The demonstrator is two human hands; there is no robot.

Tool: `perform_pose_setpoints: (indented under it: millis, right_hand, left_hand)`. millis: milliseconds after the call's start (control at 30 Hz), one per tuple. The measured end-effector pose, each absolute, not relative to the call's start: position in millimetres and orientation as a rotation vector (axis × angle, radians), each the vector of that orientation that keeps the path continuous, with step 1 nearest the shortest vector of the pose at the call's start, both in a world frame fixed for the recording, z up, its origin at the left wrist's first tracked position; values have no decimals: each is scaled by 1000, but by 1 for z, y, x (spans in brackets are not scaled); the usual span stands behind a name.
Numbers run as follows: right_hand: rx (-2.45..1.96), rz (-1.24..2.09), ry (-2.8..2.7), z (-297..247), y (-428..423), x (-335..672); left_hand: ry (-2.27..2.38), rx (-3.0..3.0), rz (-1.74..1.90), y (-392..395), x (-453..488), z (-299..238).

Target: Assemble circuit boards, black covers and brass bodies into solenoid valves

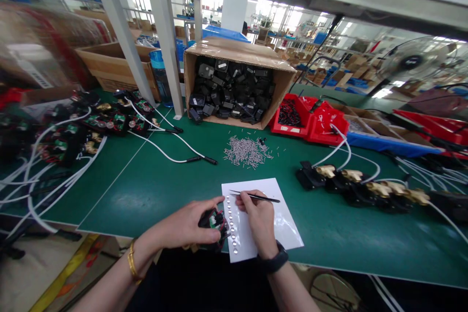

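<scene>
My left hand [195, 224] grips a black device housing [219, 226] whose open side shows a green circuit board and red wires. The housing sits at the bench's front edge, beside a white sheet [276, 214]. Down the sheet's left side runs a column of small round clear stickers [231, 224]. Between the thumb and fingers of my right hand [258, 212] is a pair of dark tweezers [261, 198], held nearly level over the sheet. The tweezers' tips point left, close to the top of the column; whether they hold anything is too small to tell.
A heap of small screws [246, 151] lies behind the sheet. Farther back, a cardboard box [239, 48] of black housings stands beside red bins [292, 119]. Brass-fitted units [353, 175] with white cables line the right; more open units [62, 141] and cables crowd the left.
</scene>
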State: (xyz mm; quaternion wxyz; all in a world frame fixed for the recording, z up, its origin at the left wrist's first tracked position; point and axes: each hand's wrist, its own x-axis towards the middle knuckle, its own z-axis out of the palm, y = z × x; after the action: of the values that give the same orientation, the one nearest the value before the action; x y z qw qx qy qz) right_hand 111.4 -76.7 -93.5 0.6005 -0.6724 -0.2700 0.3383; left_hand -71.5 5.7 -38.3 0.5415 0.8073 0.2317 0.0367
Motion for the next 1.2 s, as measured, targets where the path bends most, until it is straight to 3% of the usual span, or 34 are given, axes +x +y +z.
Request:
perform_pose_setpoints:
  millis: [467, 667, 833, 1200]
  right_hand:
    - [-1506, 864, -725, -90, -79, 118]
    - [-1446, 864, -682, -92, -81, 117]
    - [-1357, 922, -604, -92, -84, 120]
    - [-900, 1256, -296, -48, -98, 101]
  left_hand:
    - [554, 1897, 149, 3, -73, -41]
    - [896, 1919, 508, -11, -79, -41]
    - [951, 1553, 786, -25, -72, -58]
    - [930, 1475, 922, -36, -57, -89]
